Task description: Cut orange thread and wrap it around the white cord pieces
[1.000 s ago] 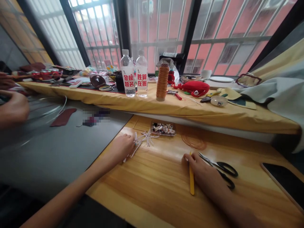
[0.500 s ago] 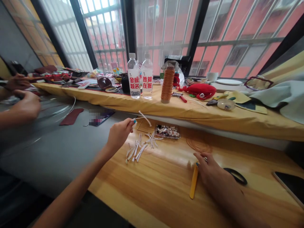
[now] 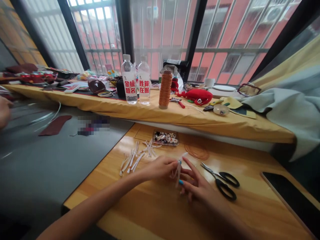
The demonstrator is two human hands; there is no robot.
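My left hand (image 3: pixel 163 168) is closed in a pinch on a thin white cord (image 3: pixel 179 171), which hangs in a loop between my two hands. Close beside it, my right hand (image 3: pixel 197 183) has its thumb and index finger spread apart around the cord. Some of its other fingers are partly hidden, and whether it touches the cord is hard to tell. To the left lie several white cord pieces (image 3: pixel 136 161) in a loose bunch. Black-handled scissors (image 3: pixel 220 180) rest on the wooden table, right of my right hand.
A clear box of small beads (image 3: pixel 165 137) stands behind my hands, near a coil of brown cord (image 3: pixel 197 151). A phone (image 3: pixel 290 200) lies at the right. Bottles (image 3: pixel 130 83) and a spool of orange thread (image 3: pixel 165 90) stand on the cloth-covered ledge. Another person's hand (image 3: pixel 3 111) shows far left.
My hands have come together over the table, the left moving right with the white cord. The scissors show fully now; the yellow stick by my right hand is out of sight. The view has shifted right.
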